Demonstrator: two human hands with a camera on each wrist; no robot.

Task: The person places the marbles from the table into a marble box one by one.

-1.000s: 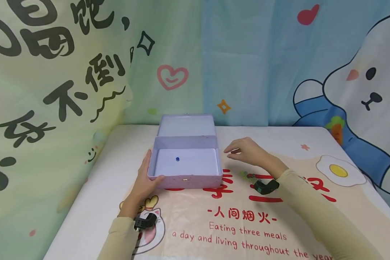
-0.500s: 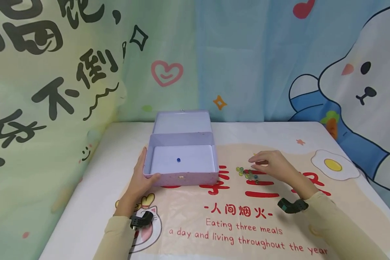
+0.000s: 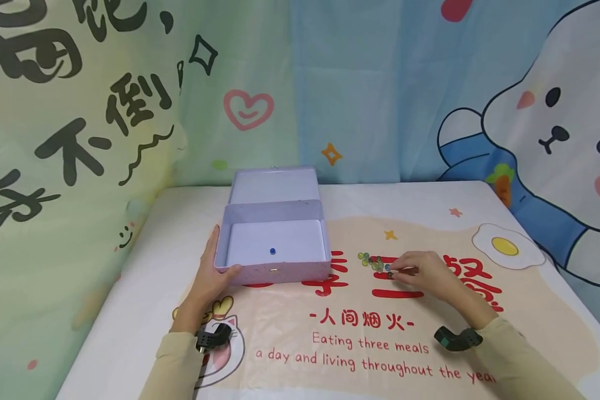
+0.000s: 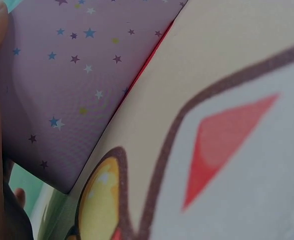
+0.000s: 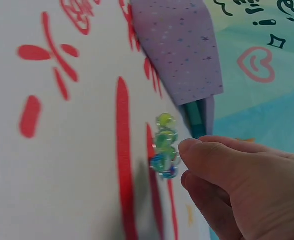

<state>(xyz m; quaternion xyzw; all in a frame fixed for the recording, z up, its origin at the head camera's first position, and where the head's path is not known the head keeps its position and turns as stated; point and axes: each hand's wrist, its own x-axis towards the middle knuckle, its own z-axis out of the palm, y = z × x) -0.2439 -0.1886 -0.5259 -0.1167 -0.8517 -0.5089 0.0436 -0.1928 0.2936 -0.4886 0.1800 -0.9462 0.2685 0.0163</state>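
Observation:
My left hand (image 3: 207, 283) holds the front left corner of a lilac hinged box (image 3: 300, 271), thumb at the front wall and fingers along the left side. Its lid (image 3: 275, 186) is tipped back. One dark blue marble (image 3: 272, 251) lies inside. In the left wrist view the star-printed box side (image 4: 77, 75) fills the upper left. My right hand (image 3: 430, 275) is at the right end of a cluster of green and blue glass marbles (image 3: 367, 259), fingertips close beside them. The right wrist view has thumb and fingers slightly parted, right next to the marbles (image 5: 165, 140).
A printed cloth (image 3: 350, 350) with red lettering covers the white table (image 3: 430, 200). Behind it hangs a cartoon curtain (image 3: 345, 83). Each wrist wears a black band, such as the right wristband (image 3: 457, 339).
My right hand has moved from beside the box, right and toward me, down to the marbles, uncovering the cluster. The left hand stays on the box. The head view has shifted slightly.

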